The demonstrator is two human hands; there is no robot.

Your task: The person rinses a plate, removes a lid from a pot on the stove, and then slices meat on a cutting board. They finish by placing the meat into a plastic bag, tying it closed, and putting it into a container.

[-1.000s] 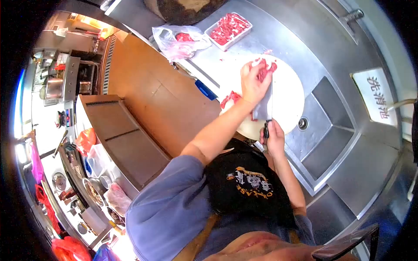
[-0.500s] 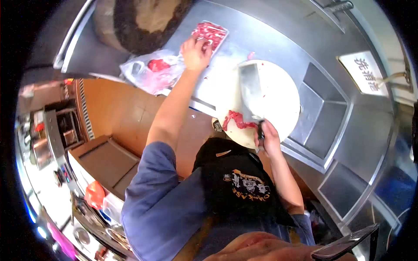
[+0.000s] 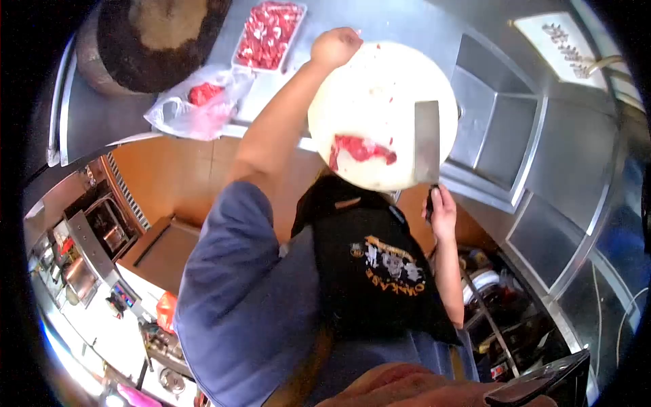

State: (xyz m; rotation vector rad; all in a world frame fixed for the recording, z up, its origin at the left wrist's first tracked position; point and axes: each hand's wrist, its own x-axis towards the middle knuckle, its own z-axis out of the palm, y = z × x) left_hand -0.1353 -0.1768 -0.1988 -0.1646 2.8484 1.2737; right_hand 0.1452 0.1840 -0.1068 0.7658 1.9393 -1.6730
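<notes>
The left hand (image 3: pixel 337 46), which 0.5 s ago was at the tray (image 3: pixel 269 32) dropping meat, has come back to the far-left edge of the round board (image 3: pixel 386 88), fingers curled shut and seemingly empty. The right hand (image 3: pixel 442 211) stays wrapped round the cleaver (image 3: pixel 427 141) handle, blade flat on the board's right side. 1 meat piece (image 3: pixel 359 148) remains, near-left on the board, likely next. A bag (image 3: pixel 196 105) lies left.

Your cleaver (image 3: pixel 427 139), a broad steel blade with a dark handle, lies flat along the right edge of your round white cutting board (image 3: pixel 380 102), beside a red raw meat strip (image 3: pixel 361 148) near its front.
</notes>
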